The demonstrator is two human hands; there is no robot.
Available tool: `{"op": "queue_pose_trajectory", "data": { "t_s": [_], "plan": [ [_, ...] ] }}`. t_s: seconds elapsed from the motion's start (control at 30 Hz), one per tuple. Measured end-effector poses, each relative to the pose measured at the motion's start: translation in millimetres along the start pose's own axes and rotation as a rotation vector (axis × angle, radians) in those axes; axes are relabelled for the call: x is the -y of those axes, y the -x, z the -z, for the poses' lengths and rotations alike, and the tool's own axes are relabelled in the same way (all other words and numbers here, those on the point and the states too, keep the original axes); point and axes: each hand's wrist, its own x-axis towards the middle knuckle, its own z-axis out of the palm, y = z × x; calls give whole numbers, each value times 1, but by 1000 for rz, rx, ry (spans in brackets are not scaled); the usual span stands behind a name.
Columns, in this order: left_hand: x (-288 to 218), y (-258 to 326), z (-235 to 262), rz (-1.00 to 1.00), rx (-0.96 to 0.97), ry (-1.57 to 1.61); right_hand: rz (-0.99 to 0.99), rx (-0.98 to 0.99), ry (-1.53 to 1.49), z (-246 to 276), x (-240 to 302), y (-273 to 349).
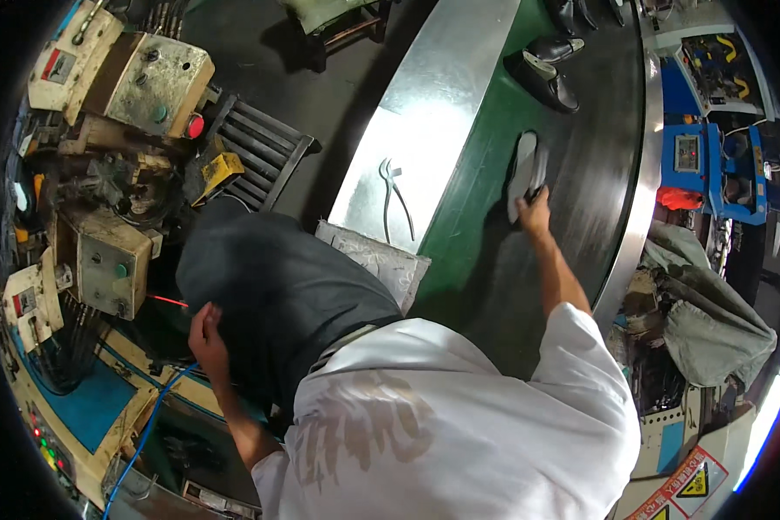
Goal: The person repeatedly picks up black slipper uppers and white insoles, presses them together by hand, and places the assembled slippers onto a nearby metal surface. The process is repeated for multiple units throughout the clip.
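Observation:
My right hand (pixel 535 211) reaches over the dark green conveyor belt (pixel 468 212), its fingers closed on the near end of a shoe (pixel 523 173). This shoe shows a pale grey sole and a darker side, and it stays low over the belt. My left hand (pixel 206 335) hangs beside my dark trousers, fingers loosely bent and slightly apart, with nothing visible in it. Close to its fingertips ends a thin red rod or wire (pixel 166 301) by the machine. Farther along the belt lie black shoes (pixel 542 82).
Pliers (pixel 390 186) lie on the metal ledge (pixel 446 78) left of the belt, beyond a worn pad (pixel 381 256). A beige machine (pixel 113 260) with buttons stands at left, near a slatted rack (pixel 264 147). Blue equipment (pixel 711 169) and a grey cloth (pixel 711 321) are at right.

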Motion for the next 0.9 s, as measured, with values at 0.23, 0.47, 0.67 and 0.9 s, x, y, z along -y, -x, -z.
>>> {"op": "queue_pose_trajectory", "data": {
  "t_s": [0.23,0.47,0.67,0.9],
  "plan": [
    [-103,-40,-85,-156,243,102,-235,-35,-185,-32,46,70],
    [-174,-81,-148,-199,403,614,-88,460,-918,-3,280,158],
    [-178,-92,-98,-270,86,444,148,916,-1009,-47,428,247],
    [-94,-27,-6,-86,-303,611,363,1261,-798,-67,484,322]
  ]
}}
